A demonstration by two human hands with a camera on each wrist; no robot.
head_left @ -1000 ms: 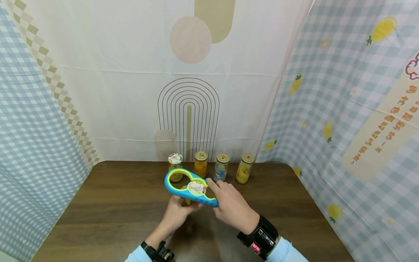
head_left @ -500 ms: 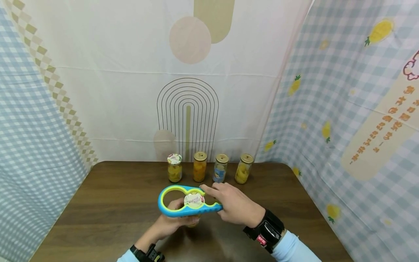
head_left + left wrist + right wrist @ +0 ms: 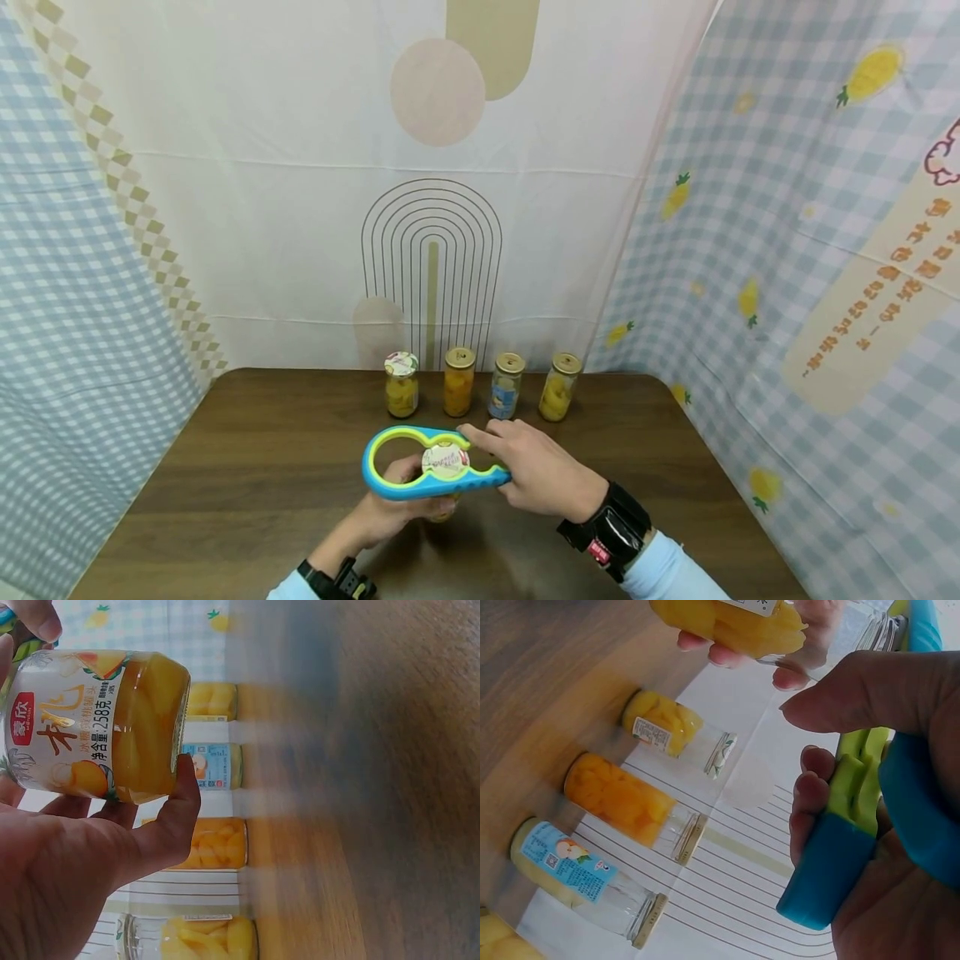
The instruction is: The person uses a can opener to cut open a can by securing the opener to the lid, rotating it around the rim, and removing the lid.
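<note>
My left hand point(image 3: 386, 512) grips a glass jar of yellow peaches point(image 3: 142, 712), its thumb and fingers round the glass. In the left wrist view the jar lies sideways to the camera, its white label facing it. My right hand point(image 3: 547, 471) holds a blue and lime-green jar opener point(image 3: 405, 490) by its right end, thumb and fingers curled round the two handles point(image 3: 829, 870). From the head, the jar's white printed lid point(image 3: 446, 459) shows inside the opener's middle opening. Most of the jar's body is hidden beneath the opener there.
Along the back of the brown wooden table point(image 3: 247, 467) stand a white-lidded jar point(image 3: 402, 392), an orange-fruit jar point(image 3: 458, 387), a blue-labelled jar point(image 3: 505, 392) and a yellow-fruit jar point(image 3: 558, 392). A pale cloth point(image 3: 300, 250) hangs behind, with checked cloths at both sides.
Jar, opener and both hands have come down and nearer to me, away from the back row. The opener has swung closer to level. Over the last half second almost nothing moves.
</note>
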